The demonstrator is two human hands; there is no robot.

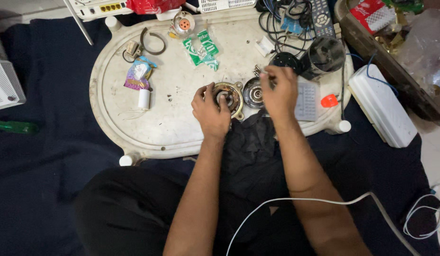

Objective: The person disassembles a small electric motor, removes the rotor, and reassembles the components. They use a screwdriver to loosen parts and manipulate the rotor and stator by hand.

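Observation:
My left hand (211, 110) rests on a round brass-coloured motor housing (233, 95) on an oval white tray (167, 128), fingers curled over its centre hole. Just to its right lies a dark round metal cover (252, 93). My right hand (279, 91) hovers over that cover with fingers pinched together on a small metal part (258, 71), too small to identify. A black cloth (250, 137) lies below both hands at the tray's near edge.
On the tray lie green packets (202, 48), a purple wrapper (138, 73), a white cylinder (144, 98), a black cup-shaped part (323, 56), a keypad (306, 100) and an orange cap (329, 100). Tangled cables (286, 14), a remote (321, 18), a white box (382, 105), a white cable (319, 201).

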